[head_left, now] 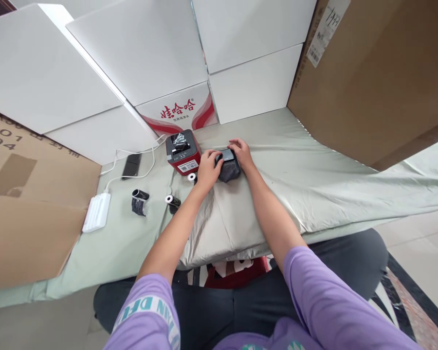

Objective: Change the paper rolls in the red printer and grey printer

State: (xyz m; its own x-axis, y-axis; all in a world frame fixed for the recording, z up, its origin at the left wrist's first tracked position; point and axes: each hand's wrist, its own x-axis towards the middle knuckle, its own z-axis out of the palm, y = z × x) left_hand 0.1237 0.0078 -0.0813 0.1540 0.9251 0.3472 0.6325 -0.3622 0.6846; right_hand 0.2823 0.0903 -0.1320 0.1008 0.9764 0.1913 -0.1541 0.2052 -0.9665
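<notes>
A small dark box-like device (227, 156) with a grey top rests on the cloth, with black crumpled film or bag (229, 172) at its near side. My left hand (209, 170) grips its left side, thumb and fingers bent around the edge. On the right side, my right hand (242, 153) has its fingers curled over the far corner. Close to the left hand stands a red and black printer-like machine (184, 151) with a white label. A small roll with a white core (192, 178) lies beside my left wrist, partly hidden by it.
Another black roll (173, 201) and an unrolled black one (139, 200) lie to the left. A white power strip (97, 213) with a cable and a dark phone (131, 166) are farther left. Cardboard boxes (372, 73) and white boxes (255, 87) wall in the cloth-covered table (277, 141).
</notes>
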